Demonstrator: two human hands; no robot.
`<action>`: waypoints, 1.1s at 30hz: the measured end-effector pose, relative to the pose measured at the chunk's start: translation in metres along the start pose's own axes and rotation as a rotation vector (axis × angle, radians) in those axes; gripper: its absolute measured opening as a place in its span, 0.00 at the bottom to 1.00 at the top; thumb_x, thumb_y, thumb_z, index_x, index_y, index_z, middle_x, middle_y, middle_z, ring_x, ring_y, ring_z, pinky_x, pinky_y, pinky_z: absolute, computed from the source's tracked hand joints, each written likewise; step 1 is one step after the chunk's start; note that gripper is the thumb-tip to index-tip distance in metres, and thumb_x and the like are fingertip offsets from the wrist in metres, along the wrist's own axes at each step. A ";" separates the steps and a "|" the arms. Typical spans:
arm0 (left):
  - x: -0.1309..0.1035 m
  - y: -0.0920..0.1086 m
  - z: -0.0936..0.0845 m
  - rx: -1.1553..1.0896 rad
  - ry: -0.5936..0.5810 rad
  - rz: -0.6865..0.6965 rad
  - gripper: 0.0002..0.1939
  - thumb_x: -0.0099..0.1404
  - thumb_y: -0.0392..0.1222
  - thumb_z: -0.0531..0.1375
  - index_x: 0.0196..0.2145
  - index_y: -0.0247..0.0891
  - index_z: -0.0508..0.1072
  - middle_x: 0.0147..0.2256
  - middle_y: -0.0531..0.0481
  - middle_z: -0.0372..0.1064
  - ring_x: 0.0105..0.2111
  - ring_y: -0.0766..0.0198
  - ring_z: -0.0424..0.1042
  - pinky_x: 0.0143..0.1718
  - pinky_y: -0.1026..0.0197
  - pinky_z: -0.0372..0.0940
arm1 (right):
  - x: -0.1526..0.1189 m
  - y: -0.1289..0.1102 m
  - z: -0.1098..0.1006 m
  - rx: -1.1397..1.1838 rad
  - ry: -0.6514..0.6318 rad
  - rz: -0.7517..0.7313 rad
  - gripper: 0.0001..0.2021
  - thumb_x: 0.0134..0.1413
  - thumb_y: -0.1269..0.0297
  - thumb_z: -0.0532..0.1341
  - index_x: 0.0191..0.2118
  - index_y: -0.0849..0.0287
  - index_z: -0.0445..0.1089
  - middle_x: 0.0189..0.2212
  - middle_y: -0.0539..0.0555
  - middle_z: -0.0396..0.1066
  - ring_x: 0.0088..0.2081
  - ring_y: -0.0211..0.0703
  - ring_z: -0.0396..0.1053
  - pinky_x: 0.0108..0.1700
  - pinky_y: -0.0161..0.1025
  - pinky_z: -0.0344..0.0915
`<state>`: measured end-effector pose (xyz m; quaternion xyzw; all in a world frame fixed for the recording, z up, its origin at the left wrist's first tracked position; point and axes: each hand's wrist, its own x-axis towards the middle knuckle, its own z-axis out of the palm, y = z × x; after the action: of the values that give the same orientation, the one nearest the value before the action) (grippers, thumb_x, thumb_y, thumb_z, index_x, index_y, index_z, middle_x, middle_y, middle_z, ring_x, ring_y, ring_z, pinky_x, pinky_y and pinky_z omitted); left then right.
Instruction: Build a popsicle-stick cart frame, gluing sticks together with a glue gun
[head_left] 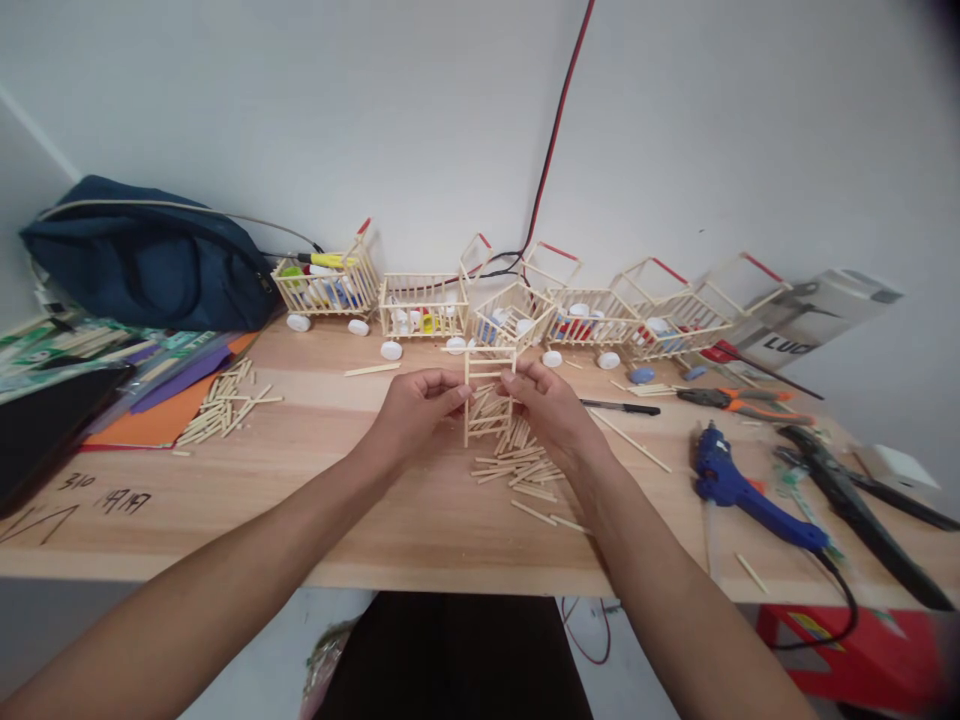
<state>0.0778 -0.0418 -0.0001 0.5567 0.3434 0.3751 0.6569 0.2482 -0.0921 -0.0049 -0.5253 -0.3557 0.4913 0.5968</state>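
Note:
Between my two hands a small frame of wooden sticks [466, 420] is held upright above the table, with several cross-bars like a ladder. My left hand [420, 405] pinches its left side between thumb and fingers. On the right side, my right hand [547, 400] grips it the same way. Just behind and below the frame lies a loose pile of short wooden sticks [517, 465], partly hidden by the frame and my right hand. A black pen [621, 407] lies to the right of my right hand.
Several stick-built toy carts [424, 305] stand along the wall. A blue glue gun [750, 490], orange-handled pliers [739, 400] and black cutters [855, 500] lie at right. At left are another stick pile [221, 405], coloured paper [142, 415] and a dark blue bag [150, 255].

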 end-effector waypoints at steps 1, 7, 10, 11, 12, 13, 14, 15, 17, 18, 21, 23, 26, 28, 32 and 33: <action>0.001 -0.001 0.000 0.018 0.007 0.014 0.13 0.51 0.46 0.70 0.28 0.34 0.77 0.27 0.50 0.74 0.26 0.69 0.68 0.33 0.63 0.65 | 0.000 -0.001 -0.001 0.004 0.035 -0.013 0.24 0.33 0.51 0.74 0.38 0.54 0.69 0.29 0.47 0.71 0.32 0.38 0.67 0.32 0.34 0.59; 0.000 -0.005 0.000 0.084 0.003 0.058 0.10 0.53 0.43 0.68 0.29 0.33 0.77 0.27 0.50 0.74 0.26 0.69 0.68 0.32 0.64 0.64 | 0.000 -0.006 -0.003 -0.019 0.088 -0.055 0.22 0.36 0.50 0.72 0.37 0.52 0.68 0.33 0.47 0.73 0.35 0.39 0.68 0.34 0.35 0.59; 0.000 -0.006 0.001 0.088 -0.017 0.060 0.10 0.54 0.44 0.68 0.28 0.33 0.77 0.26 0.50 0.73 0.26 0.69 0.67 0.32 0.64 0.63 | 0.000 -0.007 -0.002 -0.015 0.052 -0.058 0.21 0.36 0.49 0.72 0.35 0.53 0.69 0.32 0.48 0.73 0.35 0.41 0.68 0.37 0.37 0.61; 0.000 -0.006 0.001 0.085 -0.022 0.059 0.10 0.54 0.44 0.68 0.28 0.34 0.77 0.26 0.51 0.73 0.25 0.70 0.67 0.32 0.65 0.63 | 0.000 -0.007 -0.001 -0.002 0.037 -0.054 0.21 0.36 0.48 0.72 0.35 0.53 0.69 0.32 0.48 0.73 0.35 0.41 0.68 0.37 0.38 0.62; 0.000 -0.006 0.001 0.081 -0.028 0.056 0.11 0.54 0.45 0.68 0.28 0.34 0.77 0.26 0.51 0.73 0.25 0.70 0.66 0.31 0.65 0.63 | -0.001 -0.007 0.000 0.015 0.019 -0.045 0.21 0.36 0.48 0.73 0.35 0.53 0.70 0.31 0.48 0.73 0.34 0.41 0.69 0.37 0.38 0.63; 0.000 -0.007 0.001 0.073 -0.035 0.052 0.11 0.53 0.45 0.69 0.28 0.34 0.77 0.26 0.51 0.72 0.25 0.70 0.66 0.31 0.65 0.63 | -0.001 -0.008 0.001 0.034 -0.004 -0.033 0.21 0.36 0.48 0.73 0.35 0.54 0.70 0.31 0.49 0.74 0.33 0.41 0.69 0.37 0.39 0.63; 0.000 -0.007 0.001 0.063 -0.038 0.050 0.12 0.53 0.46 0.69 0.28 0.34 0.77 0.26 0.52 0.72 0.25 0.70 0.66 0.31 0.65 0.63 | -0.002 -0.008 0.002 0.051 -0.031 -0.016 0.21 0.36 0.48 0.73 0.35 0.54 0.71 0.31 0.49 0.74 0.33 0.41 0.69 0.36 0.39 0.63; 0.000 -0.007 0.001 0.053 -0.041 0.048 0.13 0.52 0.46 0.70 0.28 0.33 0.77 0.26 0.52 0.72 0.25 0.70 0.66 0.31 0.65 0.63 | -0.002 -0.008 0.002 0.063 -0.056 0.003 0.21 0.36 0.48 0.73 0.35 0.54 0.71 0.30 0.49 0.74 0.32 0.41 0.69 0.35 0.39 0.63; 0.000 -0.006 0.002 0.035 -0.044 0.043 0.14 0.51 0.47 0.70 0.28 0.33 0.77 0.26 0.51 0.72 0.25 0.70 0.66 0.31 0.65 0.63 | -0.003 -0.007 0.003 0.067 -0.091 0.035 0.21 0.36 0.48 0.73 0.33 0.55 0.72 0.28 0.49 0.73 0.30 0.40 0.68 0.34 0.38 0.63; 0.000 -0.005 0.002 0.027 -0.045 0.039 0.14 0.51 0.47 0.70 0.27 0.33 0.77 0.26 0.51 0.72 0.25 0.70 0.66 0.32 0.64 0.63 | -0.003 -0.006 0.003 0.062 -0.097 0.045 0.21 0.35 0.48 0.74 0.33 0.56 0.73 0.27 0.48 0.72 0.29 0.39 0.67 0.33 0.38 0.62; -0.002 -0.002 0.003 0.010 -0.057 0.014 0.14 0.51 0.48 0.70 0.26 0.32 0.76 0.26 0.50 0.72 0.25 0.70 0.66 0.32 0.64 0.63 | -0.002 -0.003 0.002 0.035 -0.071 0.045 0.21 0.33 0.49 0.75 0.31 0.58 0.74 0.25 0.48 0.70 0.27 0.36 0.66 0.33 0.36 0.61; -0.003 -0.001 0.004 0.000 -0.060 -0.005 0.15 0.51 0.48 0.70 0.27 0.32 0.77 0.26 0.50 0.73 0.26 0.69 0.67 0.32 0.64 0.63 | -0.002 -0.001 0.002 0.026 -0.043 0.036 0.21 0.31 0.49 0.75 0.30 0.59 0.74 0.25 0.49 0.71 0.28 0.36 0.65 0.33 0.36 0.61; -0.003 -0.002 0.004 -0.037 -0.057 -0.026 0.16 0.50 0.48 0.71 0.28 0.32 0.77 0.27 0.49 0.73 0.27 0.68 0.68 0.33 0.64 0.64 | -0.001 0.000 0.002 0.026 -0.025 0.047 0.21 0.30 0.49 0.75 0.28 0.59 0.75 0.26 0.50 0.73 0.28 0.36 0.66 0.33 0.36 0.62; -0.003 -0.004 0.004 -0.065 -0.062 -0.039 0.16 0.49 0.48 0.72 0.28 0.33 0.77 0.27 0.49 0.74 0.27 0.68 0.69 0.33 0.63 0.65 | -0.001 0.001 0.001 0.023 -0.028 0.053 0.21 0.30 0.49 0.75 0.29 0.59 0.75 0.26 0.51 0.73 0.28 0.36 0.66 0.34 0.36 0.62; -0.003 -0.004 0.005 -0.093 -0.090 -0.064 0.16 0.49 0.48 0.72 0.28 0.33 0.77 0.26 0.50 0.74 0.26 0.68 0.69 0.34 0.63 0.65 | -0.001 0.003 0.000 0.008 -0.025 0.053 0.21 0.33 0.48 0.74 0.31 0.59 0.75 0.26 0.50 0.72 0.28 0.36 0.66 0.33 0.36 0.61; -0.003 -0.004 0.005 -0.102 -0.098 -0.073 0.16 0.49 0.48 0.72 0.28 0.33 0.77 0.26 0.50 0.74 0.26 0.68 0.69 0.34 0.62 0.65 | -0.001 0.003 0.000 0.006 -0.016 0.055 0.21 0.33 0.48 0.74 0.30 0.59 0.75 0.25 0.49 0.72 0.27 0.36 0.65 0.32 0.36 0.61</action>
<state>0.0811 -0.0475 -0.0034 0.5272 0.3111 0.3403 0.7138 0.2471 -0.0930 -0.0077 -0.5291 -0.3444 0.5125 0.5821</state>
